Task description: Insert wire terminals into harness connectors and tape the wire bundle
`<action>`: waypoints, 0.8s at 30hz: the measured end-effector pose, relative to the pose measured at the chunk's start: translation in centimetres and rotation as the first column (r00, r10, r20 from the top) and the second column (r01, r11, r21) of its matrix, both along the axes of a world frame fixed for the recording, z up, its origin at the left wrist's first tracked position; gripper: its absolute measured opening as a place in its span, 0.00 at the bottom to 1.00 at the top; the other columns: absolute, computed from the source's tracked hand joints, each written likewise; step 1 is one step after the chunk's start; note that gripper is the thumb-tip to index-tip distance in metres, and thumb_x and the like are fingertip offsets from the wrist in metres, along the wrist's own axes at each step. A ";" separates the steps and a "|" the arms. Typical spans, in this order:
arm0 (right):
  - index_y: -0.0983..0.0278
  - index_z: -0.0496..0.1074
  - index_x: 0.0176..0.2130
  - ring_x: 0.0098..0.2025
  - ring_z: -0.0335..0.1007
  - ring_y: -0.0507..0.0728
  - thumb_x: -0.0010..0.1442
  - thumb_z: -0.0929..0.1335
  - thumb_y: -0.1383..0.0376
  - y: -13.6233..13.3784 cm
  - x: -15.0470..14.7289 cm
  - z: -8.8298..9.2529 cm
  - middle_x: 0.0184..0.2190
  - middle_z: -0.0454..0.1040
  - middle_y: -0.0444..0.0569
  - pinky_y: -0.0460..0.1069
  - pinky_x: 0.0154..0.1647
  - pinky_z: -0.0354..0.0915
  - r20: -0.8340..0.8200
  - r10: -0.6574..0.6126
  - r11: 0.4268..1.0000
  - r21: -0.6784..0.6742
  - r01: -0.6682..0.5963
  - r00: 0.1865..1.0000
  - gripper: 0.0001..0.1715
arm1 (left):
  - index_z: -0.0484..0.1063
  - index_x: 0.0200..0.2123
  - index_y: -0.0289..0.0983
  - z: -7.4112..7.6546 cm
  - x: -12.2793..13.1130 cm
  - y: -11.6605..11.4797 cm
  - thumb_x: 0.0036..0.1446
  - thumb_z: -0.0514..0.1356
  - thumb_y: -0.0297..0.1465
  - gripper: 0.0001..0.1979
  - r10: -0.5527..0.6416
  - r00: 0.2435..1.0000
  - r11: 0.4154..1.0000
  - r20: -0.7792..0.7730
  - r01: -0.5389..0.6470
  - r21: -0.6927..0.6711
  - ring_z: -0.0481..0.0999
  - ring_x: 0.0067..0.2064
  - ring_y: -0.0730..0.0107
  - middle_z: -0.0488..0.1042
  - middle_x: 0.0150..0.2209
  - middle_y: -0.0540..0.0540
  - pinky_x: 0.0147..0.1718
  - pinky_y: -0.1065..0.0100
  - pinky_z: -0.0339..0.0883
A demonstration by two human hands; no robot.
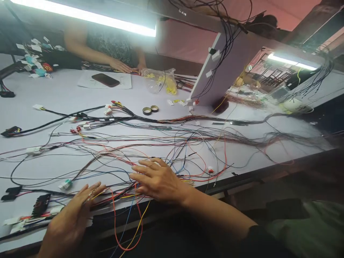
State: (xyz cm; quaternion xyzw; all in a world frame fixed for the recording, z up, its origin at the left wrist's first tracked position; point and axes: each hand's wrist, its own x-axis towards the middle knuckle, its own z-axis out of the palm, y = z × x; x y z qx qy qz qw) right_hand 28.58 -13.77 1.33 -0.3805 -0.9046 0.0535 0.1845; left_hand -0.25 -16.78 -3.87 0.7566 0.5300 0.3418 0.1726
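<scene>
A spread of thin coloured wires (pixel 150 147) lies across the white table (pixel 53 96), with white and black connectors along it. My right hand (pixel 157 179) rests flat on the wires near the front edge, fingers spread and pointing left. My left hand (pixel 72 215) lies palm down at the front left, fingers apart over a bundle of red, yellow and blue wires (pixel 120 197) that hangs over the table's edge. A black connector (pixel 40 204) sits just left of that hand. Neither hand grips anything.
Another person's hands (pixel 123 67) rest at the far side, near a dark phone (pixel 105 80) on paper. A plastic bag of yellow parts (pixel 161 81), two tape rolls (pixel 150 109) and a tilted white board (pixel 223 68) with wires stand further back.
</scene>
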 end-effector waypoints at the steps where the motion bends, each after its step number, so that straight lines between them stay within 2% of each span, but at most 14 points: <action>1: 0.58 0.65 0.56 0.62 0.56 0.55 0.68 0.58 0.51 0.2 -0.4 -0.5 0.56 0.70 0.46 0.55 0.63 0.47 0.013 0.013 1.000 -0.005 -0.013 1.000 0.23 | 0.66 0.57 0.56 -0.1 0.2 0.0 0.63 0.51 0.33 0.20 -0.020 1.000 1.000 -0.010 0.020 -0.011 0.68 0.59 0.63 0.70 0.55 0.61 0.63 0.54 0.57; 4: 0.60 0.67 0.53 0.56 0.63 0.55 0.68 0.58 0.50 0.5 0.0 -1.5 0.47 0.76 0.46 0.56 0.62 0.47 0.043 0.003 0.999 -0.053 -0.001 0.999 0.23 | 0.69 0.55 0.51 -0.6 -0.1 0.0 0.63 0.51 0.31 0.18 -0.060 0.998 0.998 -0.012 0.059 -0.038 0.70 0.57 0.64 0.73 0.53 0.56 0.62 0.56 0.58; 8: 0.61 0.71 0.45 0.45 0.68 0.55 0.68 0.60 0.54 -0.2 2.6 -1.6 0.41 0.76 0.47 0.55 0.52 0.54 0.081 -0.082 0.989 -0.115 0.091 0.993 0.17 | 0.73 0.49 0.46 -1.2 -1.0 0.1 0.64 0.52 0.33 0.14 -0.023 1.000 0.999 0.013 0.023 -0.042 0.75 0.50 0.65 0.76 0.48 0.52 0.56 0.62 0.66; 11: 0.60 0.71 0.46 0.44 0.69 0.55 0.68 0.61 0.58 -0.9 4.2 -1.9 0.40 0.76 0.47 0.55 0.49 0.54 0.048 -0.120 0.983 -0.136 0.125 0.992 0.14 | 0.74 0.46 0.45 -1.1 -1.0 0.2 0.64 0.51 0.34 0.13 -0.011 1.000 0.999 0.003 0.011 -0.044 0.76 0.48 0.67 0.77 0.45 0.52 0.52 0.66 0.69; 15: 0.60 0.69 0.51 0.48 0.69 0.55 0.68 0.61 0.63 -0.5 4.4 -1.6 0.44 0.76 0.48 0.57 0.55 0.53 -0.026 -0.109 0.975 -0.199 0.102 0.994 0.14 | 0.74 0.44 0.42 -0.3 -0.5 0.3 0.64 0.52 0.32 0.12 -0.043 0.999 0.999 0.025 0.042 0.013 0.77 0.47 0.67 0.78 0.43 0.50 0.49 0.68 0.70; 18: 0.57 0.65 0.56 0.51 0.70 0.55 0.67 0.60 0.68 0.4 3.5 1.5 0.49 0.75 0.48 0.61 0.61 0.51 -0.139 -0.042 0.974 -0.225 0.009 0.989 0.20 | 0.75 0.43 0.41 0.2 -0.1 0.3 0.64 0.51 0.31 0.12 -0.053 0.998 0.997 0.047 0.051 0.052 0.77 0.46 0.68 0.78 0.41 0.50 0.47 0.69 0.71; 21: 0.49 0.65 0.57 0.52 0.71 0.56 0.65 0.62 0.65 -0.1 3.4 6.3 0.49 0.75 0.45 0.58 0.60 0.58 -0.276 0.041 0.964 -0.243 -0.111 0.960 0.22 | 0.75 0.42 0.41 0.4 0.1 0.2 0.64 0.51 0.30 0.12 -0.044 0.998 0.999 0.043 0.043 0.025 0.77 0.44 0.69 0.78 0.41 0.49 0.44 0.71 0.71; 23: 0.40 0.68 0.54 0.46 0.75 0.58 0.59 0.66 0.61 -1.7 4.5 8.6 0.43 0.78 0.43 0.56 0.48 0.69 -0.308 0.104 0.961 -0.213 -0.175 0.946 0.24 | 0.74 0.42 0.40 0.5 0.2 0.1 0.64 0.51 0.30 0.12 -0.043 0.998 0.999 0.045 0.042 0.034 0.77 0.43 0.69 0.78 0.40 0.48 0.44 0.70 0.71; 24: 0.37 0.68 0.53 0.42 0.77 0.59 0.56 0.67 0.62 -2.6 5.3 9.3 0.40 0.79 0.42 0.55 0.39 0.71 -0.310 0.093 0.973 -0.175 -0.152 0.946 0.27 | 0.74 0.41 0.40 0.5 0.3 0.1 0.64 0.50 0.30 0.12 -0.046 0.998 0.998 0.048 0.043 0.052 0.78 0.42 0.69 0.78 0.40 0.48 0.44 0.70 0.71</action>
